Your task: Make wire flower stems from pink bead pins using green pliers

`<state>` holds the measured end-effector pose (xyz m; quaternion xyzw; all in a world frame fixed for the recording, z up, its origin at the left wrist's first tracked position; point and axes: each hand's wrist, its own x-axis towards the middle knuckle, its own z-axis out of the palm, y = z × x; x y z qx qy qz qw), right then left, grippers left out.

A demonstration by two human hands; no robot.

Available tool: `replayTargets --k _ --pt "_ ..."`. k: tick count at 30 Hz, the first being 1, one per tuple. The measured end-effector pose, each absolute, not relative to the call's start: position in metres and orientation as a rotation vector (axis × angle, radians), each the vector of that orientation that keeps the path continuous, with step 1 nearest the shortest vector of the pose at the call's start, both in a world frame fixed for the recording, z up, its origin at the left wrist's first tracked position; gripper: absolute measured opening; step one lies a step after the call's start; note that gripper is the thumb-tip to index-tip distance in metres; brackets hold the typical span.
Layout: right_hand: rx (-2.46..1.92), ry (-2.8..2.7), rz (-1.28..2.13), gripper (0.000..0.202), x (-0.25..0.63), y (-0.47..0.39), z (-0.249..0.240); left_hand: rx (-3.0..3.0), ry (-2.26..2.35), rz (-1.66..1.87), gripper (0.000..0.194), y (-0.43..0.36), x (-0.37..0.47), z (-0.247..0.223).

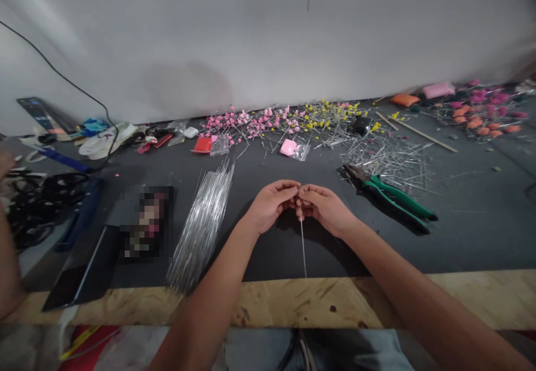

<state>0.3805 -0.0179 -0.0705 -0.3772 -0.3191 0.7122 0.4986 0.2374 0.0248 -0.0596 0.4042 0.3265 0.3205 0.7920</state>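
My left hand (272,206) and my right hand (326,208) meet above the dark table top, thumbs and fingertips pinched together. A thin straight wire (303,245) runs down from the fingertips towards the table's front edge. Its upper end is hidden between the fingers, so I cannot make out whether anything is on it. To the left lies a thick bundle of silvery wires (201,223). On the right are pliers (396,198) with green and black handles, beside a loose heap of wires (387,156).
Along the wall lie wire stems with pink tips (247,120) and yellow tips (330,113). Small packets of pink clay-like material (288,147) and red material (203,145) sit before them. A blurred-out phone-like object (146,223) is left; another person's arm (8,248) shows far left.
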Motion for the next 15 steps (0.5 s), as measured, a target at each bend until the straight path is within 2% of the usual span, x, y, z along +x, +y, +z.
replayTargets --k 15 --pt "-0.867 -0.706 1.868 0.012 0.3850 -0.0174 -0.0683 0.935 0.686 0.685 0.015 0.0211 0.2403 -0.0582"
